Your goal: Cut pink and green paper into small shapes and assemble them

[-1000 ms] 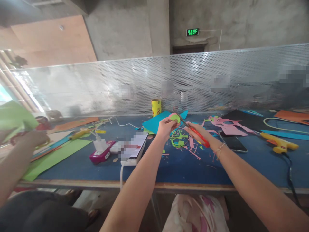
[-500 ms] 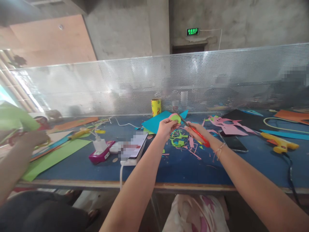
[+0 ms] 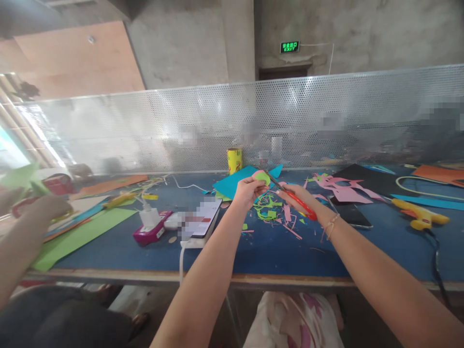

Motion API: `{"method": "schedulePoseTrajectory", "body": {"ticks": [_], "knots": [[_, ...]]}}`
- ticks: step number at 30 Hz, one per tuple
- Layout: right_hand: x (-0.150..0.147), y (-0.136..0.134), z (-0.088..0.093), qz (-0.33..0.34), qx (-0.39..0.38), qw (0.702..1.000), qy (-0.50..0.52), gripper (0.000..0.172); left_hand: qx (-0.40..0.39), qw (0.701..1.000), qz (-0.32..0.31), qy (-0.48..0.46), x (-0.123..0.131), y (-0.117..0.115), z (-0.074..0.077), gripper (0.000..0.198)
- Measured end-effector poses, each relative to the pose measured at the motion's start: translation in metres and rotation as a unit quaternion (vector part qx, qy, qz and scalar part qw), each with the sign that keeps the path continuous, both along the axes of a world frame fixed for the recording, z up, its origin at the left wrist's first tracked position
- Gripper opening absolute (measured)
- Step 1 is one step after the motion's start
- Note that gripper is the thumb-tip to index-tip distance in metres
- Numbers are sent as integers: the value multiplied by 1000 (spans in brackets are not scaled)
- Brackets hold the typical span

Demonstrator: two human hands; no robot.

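Note:
Pinched in the fingers of my left hand (image 3: 248, 190) is a small rounded piece of green paper (image 3: 261, 179), with a pink edge showing behind it. My right hand (image 3: 295, 197) is closed around red-handled scissors (image 3: 303, 206); their blades point up and left and meet the right edge of the paper. Whether the blades are parted I cannot tell. Below my hands lie curled green paper scraps (image 3: 267, 210) and thin pink paper strips (image 3: 291, 227). A blue paper sheet (image 3: 232, 181) lies behind my left hand.
A phone (image 3: 205, 220) on a white stand and a magenta power strip (image 3: 152, 234) sit to the left. Right are a dark phone (image 3: 353, 216) and a yellow glue gun (image 3: 420, 212). A co-worker's arm (image 3: 27, 232) reaches in from the left; a perforated metal screen (image 3: 203, 125) stands behind.
My hands stay nearly in place; the green paper has turned slightly and the scissors have shifted a little. The co-worker's green paper at far left has moved left.

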State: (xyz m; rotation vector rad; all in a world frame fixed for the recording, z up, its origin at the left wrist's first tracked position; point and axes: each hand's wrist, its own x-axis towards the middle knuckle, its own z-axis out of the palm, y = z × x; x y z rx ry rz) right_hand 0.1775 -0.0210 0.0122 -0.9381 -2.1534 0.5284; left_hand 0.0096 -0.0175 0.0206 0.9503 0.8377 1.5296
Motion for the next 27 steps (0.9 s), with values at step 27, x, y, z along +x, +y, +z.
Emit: {"method": "schedulePoseTrajectory", "body": {"ticks": [27], "knots": [[-7,-3,-7,17,-144,986,88,43,63,998,3,-28,9,1,-10,23]]}}
